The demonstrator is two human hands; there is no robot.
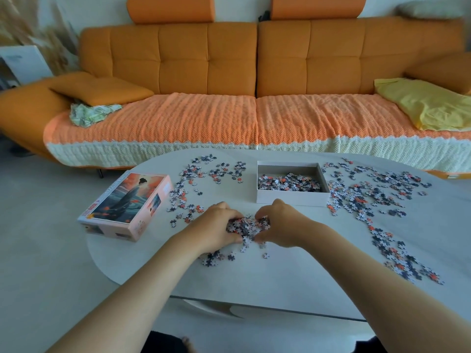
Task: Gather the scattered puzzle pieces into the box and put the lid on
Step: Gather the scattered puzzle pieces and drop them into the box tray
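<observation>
head view, hands: your left hand (219,224) and right hand (279,225) cup one heap (248,225) from both sides, fingers curled round it, probably to lift it as one scoop.
box: the box (293,198) is open and part-filled, just beyond your hands for a short carry.
loose pieces: left scatter (198,179) and right scatter (369,197) lie on the table (280,276).
lid: the lid (127,202) lies picture-up at left, clear of the sweep.
writing: orange print on the lid's edge, possibly "1000", too blurred to read.
</observation>
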